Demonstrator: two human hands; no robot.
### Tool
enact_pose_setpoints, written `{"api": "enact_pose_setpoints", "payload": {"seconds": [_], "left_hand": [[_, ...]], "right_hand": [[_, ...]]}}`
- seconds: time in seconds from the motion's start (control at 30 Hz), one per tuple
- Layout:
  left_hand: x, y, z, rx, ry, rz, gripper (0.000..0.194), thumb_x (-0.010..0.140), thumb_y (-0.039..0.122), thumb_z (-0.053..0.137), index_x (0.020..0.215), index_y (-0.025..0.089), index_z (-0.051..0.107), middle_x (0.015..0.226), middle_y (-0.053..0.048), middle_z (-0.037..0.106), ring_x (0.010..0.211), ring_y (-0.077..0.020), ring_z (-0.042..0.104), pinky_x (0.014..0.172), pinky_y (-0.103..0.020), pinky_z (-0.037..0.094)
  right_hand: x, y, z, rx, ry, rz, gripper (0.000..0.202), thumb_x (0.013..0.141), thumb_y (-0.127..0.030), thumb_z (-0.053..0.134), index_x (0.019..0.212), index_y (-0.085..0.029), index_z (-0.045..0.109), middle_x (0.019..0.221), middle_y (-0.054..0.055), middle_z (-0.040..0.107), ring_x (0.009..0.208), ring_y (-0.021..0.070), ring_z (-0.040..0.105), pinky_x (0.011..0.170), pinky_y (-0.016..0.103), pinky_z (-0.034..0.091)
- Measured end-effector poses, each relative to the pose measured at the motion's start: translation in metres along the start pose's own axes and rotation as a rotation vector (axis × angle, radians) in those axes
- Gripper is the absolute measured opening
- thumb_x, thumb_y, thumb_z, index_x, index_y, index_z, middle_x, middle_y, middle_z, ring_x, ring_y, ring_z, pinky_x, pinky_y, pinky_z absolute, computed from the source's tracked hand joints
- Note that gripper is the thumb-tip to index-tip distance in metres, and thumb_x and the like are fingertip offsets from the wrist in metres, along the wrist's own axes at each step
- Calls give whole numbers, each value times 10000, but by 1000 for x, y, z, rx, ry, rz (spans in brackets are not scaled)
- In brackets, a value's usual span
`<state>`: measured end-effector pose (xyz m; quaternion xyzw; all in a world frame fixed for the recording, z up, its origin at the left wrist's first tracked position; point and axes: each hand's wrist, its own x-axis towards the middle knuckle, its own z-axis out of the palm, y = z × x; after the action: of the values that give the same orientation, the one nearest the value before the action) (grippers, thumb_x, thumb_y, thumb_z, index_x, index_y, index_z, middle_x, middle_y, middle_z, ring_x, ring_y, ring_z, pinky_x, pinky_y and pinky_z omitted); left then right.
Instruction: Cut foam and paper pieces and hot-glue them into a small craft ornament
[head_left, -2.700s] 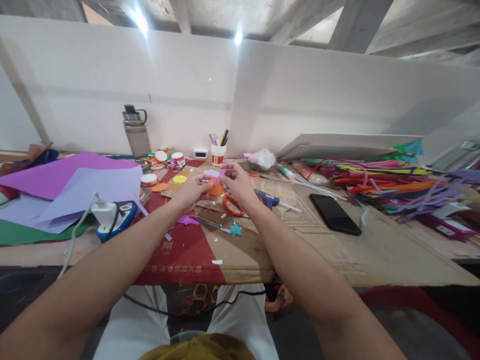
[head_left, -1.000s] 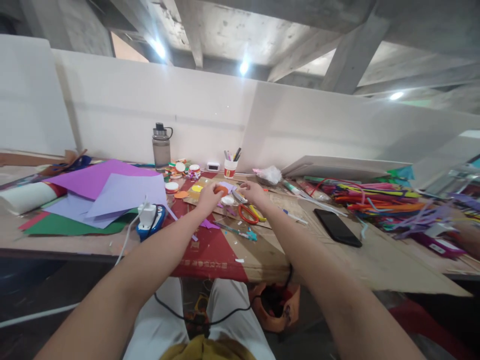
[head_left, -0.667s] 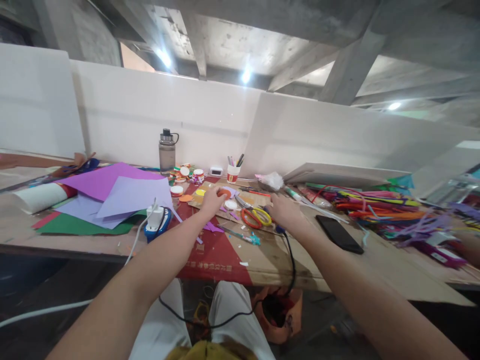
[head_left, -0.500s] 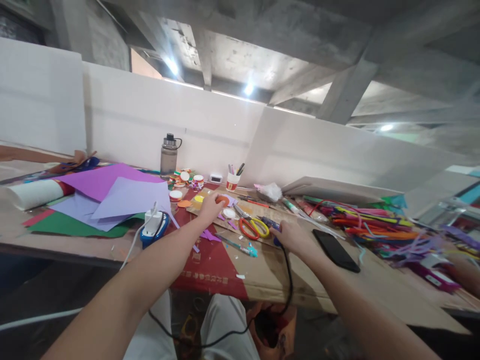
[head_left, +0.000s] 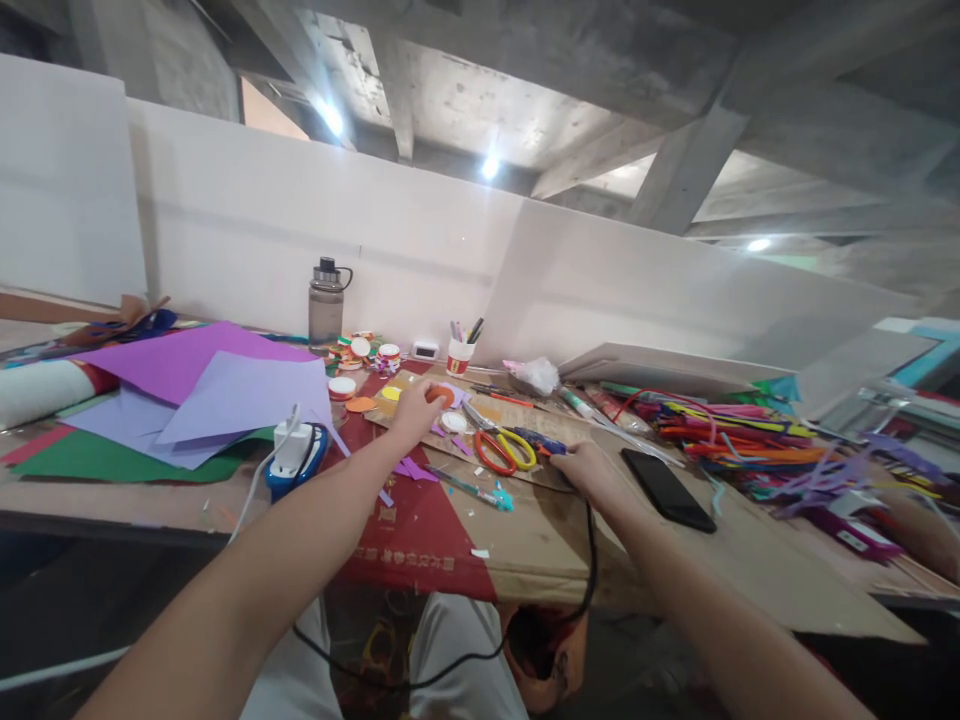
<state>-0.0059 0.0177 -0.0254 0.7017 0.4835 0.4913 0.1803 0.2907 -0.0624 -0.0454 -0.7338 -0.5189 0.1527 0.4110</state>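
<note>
My left hand (head_left: pixel 415 408) is closed, pinching a small orange disc (head_left: pixel 441 394) between thumb and fingers above the brown cardboard. My right hand (head_left: pixel 583 466) has its fingers closed at the rear end of a blue glue gun (head_left: pixel 536 439); the exact grip is partly hidden. A black cord (head_left: pixel 590 560) runs down from it past the table edge. Between my hands lie scissors with red and yellow handles (head_left: pixel 517 449), a white disc (head_left: pixel 453 422) and purple paper scraps (head_left: pixel 416 469). A teal-ended pen-like tool (head_left: pixel 499 496) lies closer to me.
Left are purple and green paper sheets (head_left: pixel 247 400) and a blue power strip (head_left: pixel 309 465). Behind stand a bottle (head_left: pixel 326 308) and a pen cup (head_left: pixel 460 355). A phone (head_left: pixel 667 488) and a heap of coloured strips (head_left: pixel 735 440) lie right. Another person's hand (head_left: pixel 926 525) shows at the right edge.
My right hand has shifted slightly back and right along the glue gun, which now shows more of its blue body. My left hand still holds the orange disc. The view has turned slightly.
</note>
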Motion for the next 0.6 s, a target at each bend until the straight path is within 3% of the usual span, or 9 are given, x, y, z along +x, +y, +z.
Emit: {"api": "enact_pose_setpoints", "payload": {"seconds": [0.1,0.27,0.4,0.5,0.6], "left_hand": [[0,2,0,3,-6,-17,98,777,188,582,845,178,652,872,-44,694,830,-189,612,783,-298,439],[0,1,-1,-69,-8,-19,68,763,195,595,801,178,649,823,-31,684,782,-173,611,737,-282,458],[3,-3,1,-379,-17,-187,106,737,215,628,831,165,626,782,-18,661,598,-130,584,575,-262,471],[5,-3,1,-627,16,-312,128,694,205,671,793,153,609,774,-19,646,576,-114,571,525,-250,482],[4,2,0,-727,30,-359,147,656,206,714,740,139,614,723,-15,626,589,-110,569,503,-232,488]], "right_hand": [[9,-8,-6,241,-6,257,186,640,-171,653,579,-217,484,430,-48,423,409,123,426,365,224,294],[31,-43,-21,679,10,369,226,686,-69,542,659,-216,371,531,-74,421,430,59,426,418,159,435],[42,-75,-12,933,-30,311,213,662,-29,555,720,-196,436,595,-63,468,468,48,457,419,133,442],[40,-91,14,1054,-28,210,220,647,-44,610,755,-192,489,633,-59,525,505,53,505,464,145,474],[30,-95,39,1098,-89,135,244,592,-49,651,731,-188,506,638,-53,570,499,62,520,469,167,478]]}}
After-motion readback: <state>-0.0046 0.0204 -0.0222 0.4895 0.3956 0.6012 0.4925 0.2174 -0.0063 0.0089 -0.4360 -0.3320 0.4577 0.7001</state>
